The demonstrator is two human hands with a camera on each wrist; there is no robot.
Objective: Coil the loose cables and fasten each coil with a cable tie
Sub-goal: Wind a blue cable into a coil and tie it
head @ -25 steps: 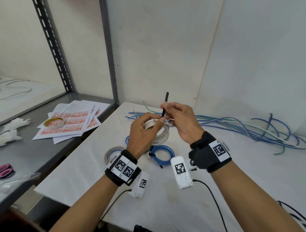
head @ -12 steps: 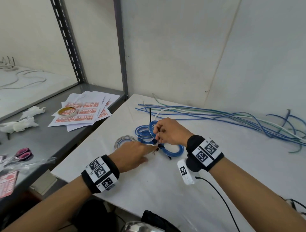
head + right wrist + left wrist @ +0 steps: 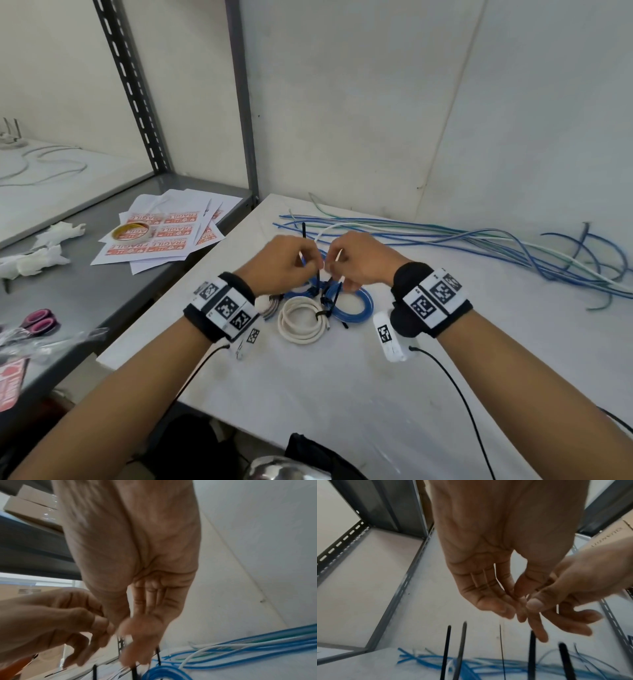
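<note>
A white coil point(image 3: 301, 323) bound with a black cable tie point(image 3: 320, 313) lies on the white table point(image 3: 376, 394). Behind it are blue coils point(image 3: 356, 303) and a grey coil point(image 3: 274, 306), half hidden by my left wrist. My left hand point(image 3: 317, 265) and right hand point(image 3: 334, 270) hover above the coils with their fingertips meeting. In the left wrist view my left thumb presses its forefinger point(image 3: 517, 599) and the right thumb point(image 3: 534, 603) touches them. What lies between them is hidden. Several black tie tails point(image 3: 462, 649) stand upright below. Loose blue and white cables point(image 3: 479, 243) lie at the back.
The grey shelf on the left carries "fragile" label sheets point(image 3: 161, 236), a tape roll point(image 3: 132, 233), crumpled white tissue point(image 3: 34, 260) and pink-handled scissors point(image 3: 37, 320). Walls close off the table's back and right. Black sensor leads point(image 3: 459, 394) trail over the near table.
The white coil, held up in both hands a second ago, now lies tied on the table. Both hands have lifted off it and come together above the coils.
</note>
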